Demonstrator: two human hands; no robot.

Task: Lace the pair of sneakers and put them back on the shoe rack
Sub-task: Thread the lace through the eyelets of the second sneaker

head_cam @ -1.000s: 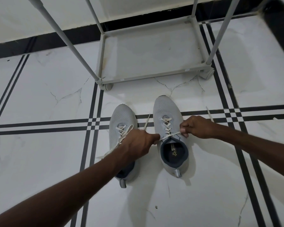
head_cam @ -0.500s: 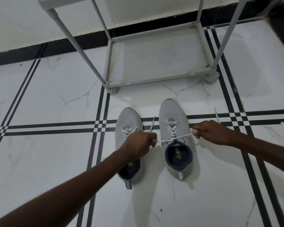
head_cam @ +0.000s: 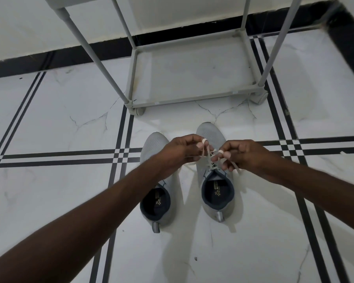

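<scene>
While pinching the lace (head_cam: pixel 207 160), both hands (head_cam: pixel 182 152) close above the right sneaker (head_cam: pixel 215 193).

Both hands, left hand (head_cam: pixel 179 152) and right hand (head_cam: pixel 240 155), have drawn together above the right sneaker (head_cam: pixel 215 180), slackening its lace (head_cam: pixel 207 160).

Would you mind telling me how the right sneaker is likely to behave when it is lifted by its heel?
The right sneaker looks light: its upper is thin knit mesh. The collar seems soft, so it may buckle when pinched. With the lace held by both hands and no finished knot visible, loose ends would probably dangle.
</scene>
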